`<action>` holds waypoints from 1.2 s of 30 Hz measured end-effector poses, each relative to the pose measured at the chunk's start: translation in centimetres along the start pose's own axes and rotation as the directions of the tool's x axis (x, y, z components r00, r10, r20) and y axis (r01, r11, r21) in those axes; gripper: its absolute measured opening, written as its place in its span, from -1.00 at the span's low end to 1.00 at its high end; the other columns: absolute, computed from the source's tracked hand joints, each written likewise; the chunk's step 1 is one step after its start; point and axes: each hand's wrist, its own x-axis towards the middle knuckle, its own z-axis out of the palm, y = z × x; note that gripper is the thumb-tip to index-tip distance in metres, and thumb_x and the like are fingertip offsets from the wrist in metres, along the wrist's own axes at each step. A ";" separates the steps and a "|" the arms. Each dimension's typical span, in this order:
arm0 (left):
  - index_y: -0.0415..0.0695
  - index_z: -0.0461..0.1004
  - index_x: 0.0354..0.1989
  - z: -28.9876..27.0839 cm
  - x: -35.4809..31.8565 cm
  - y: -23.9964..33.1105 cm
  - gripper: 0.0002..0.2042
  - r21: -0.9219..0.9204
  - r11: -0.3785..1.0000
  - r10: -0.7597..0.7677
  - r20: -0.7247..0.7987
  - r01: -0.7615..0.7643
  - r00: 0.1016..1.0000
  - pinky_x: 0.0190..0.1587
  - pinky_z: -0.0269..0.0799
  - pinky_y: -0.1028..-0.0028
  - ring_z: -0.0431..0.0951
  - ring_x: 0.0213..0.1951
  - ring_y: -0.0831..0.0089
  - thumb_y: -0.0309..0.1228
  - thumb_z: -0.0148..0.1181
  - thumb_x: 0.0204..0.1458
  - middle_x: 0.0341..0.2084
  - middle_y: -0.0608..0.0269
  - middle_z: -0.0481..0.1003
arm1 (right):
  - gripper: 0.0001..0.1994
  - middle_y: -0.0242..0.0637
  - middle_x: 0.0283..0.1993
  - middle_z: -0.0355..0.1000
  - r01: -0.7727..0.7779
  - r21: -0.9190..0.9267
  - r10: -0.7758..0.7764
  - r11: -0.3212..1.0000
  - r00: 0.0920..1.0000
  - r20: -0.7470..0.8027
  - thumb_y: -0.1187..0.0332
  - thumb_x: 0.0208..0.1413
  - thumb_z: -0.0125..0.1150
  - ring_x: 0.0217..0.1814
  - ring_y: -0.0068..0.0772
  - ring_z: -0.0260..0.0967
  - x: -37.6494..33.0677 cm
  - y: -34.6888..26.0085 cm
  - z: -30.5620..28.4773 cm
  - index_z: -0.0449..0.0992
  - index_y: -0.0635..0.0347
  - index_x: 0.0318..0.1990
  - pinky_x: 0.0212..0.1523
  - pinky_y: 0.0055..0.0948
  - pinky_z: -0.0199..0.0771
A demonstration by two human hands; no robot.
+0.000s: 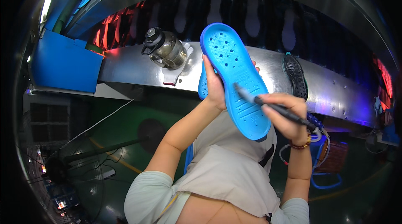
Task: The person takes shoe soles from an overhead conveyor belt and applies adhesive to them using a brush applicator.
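Observation:
A bright blue shoe sole [234, 67], its inner face up, is tilted in front of me over my lap. My left hand [215, 86] wraps around it, with the thumb along the left edge and fingertips showing at the far side. A black-handled brush [284, 112] is gripped in my right hand [291, 104]. Its pale head, blurred by motion, meets the middle of the sole. Partly hidden behind my left hand, a second blue sole [203, 85] shows at the bench edge.
On the metal bench [125, 65] stand a large dark-lidded water bottle [167, 52] and a white glove [172, 75]. A black shoe [295, 77] lies to the right. Beyond, a dark conveyor [272, 18] carries several sole-shaped pieces. Tubing [325, 146] hangs by my right wrist.

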 end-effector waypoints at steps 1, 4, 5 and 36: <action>-0.11 0.11 0.07 0.4 0.1 -0.1 -0.13 0.010 1.000 0.014 -0.001 -0.014 1.000 -0.07 0.30 0.01 0.39 -0.14 0.12 0.40 -0.58 -0.17 -0.22 -0.01 0.35 | -0.79 -0.18 -0.35 0.48 0.201 -0.073 -0.194 0.977 0.976 0.095 0.59 -0.23 0.21 -0.29 -0.35 0.45 -0.1 -0.3 0.2 0.50 0.29 -0.33 -0.25 -0.51 0.43; -0.14 0.13 0.06 -0.8 0.7 1.5 -0.12 0.084 0.993 0.076 0.078 -0.083 0.994 -0.06 0.31 0.07 0.39 -0.16 0.13 0.40 -0.58 -0.17 -0.21 -0.01 0.35 | -0.78 -0.17 -0.32 0.48 0.297 -0.042 -0.268 0.954 0.905 0.332 0.61 -0.26 0.20 -0.23 -0.31 0.44 -1.3 -1.5 0.3 0.50 0.29 -0.33 -0.18 -0.44 0.41; -0.16 0.14 0.05 -0.9 0.5 1.7 -0.11 0.088 0.992 0.088 0.059 -0.093 0.994 -0.06 0.31 0.10 0.39 -0.16 0.13 0.40 -0.59 -0.18 -0.21 -0.01 0.35 | -0.78 -0.17 -0.32 0.48 0.291 -0.040 -0.262 0.956 0.906 0.332 0.61 -0.26 0.20 -0.23 -0.31 0.44 -1.5 -1.2 -0.1 0.50 0.29 -0.33 -0.18 -0.44 0.41; -0.27 0.17 0.06 1.8 -1.0 0.5 -0.54 -0.030 0.999 -0.009 0.107 0.012 0.994 0.01 0.31 0.34 0.41 -0.07 0.28 -0.18 -0.23 0.09 -0.07 0.01 0.35 | -0.80 -0.02 -0.24 0.44 0.111 0.152 -0.125 0.982 0.989 0.086 0.65 -0.20 0.15 -0.18 -0.28 0.43 -0.6 0.2 -1.0 0.47 0.38 -0.31 -0.12 -0.46 0.40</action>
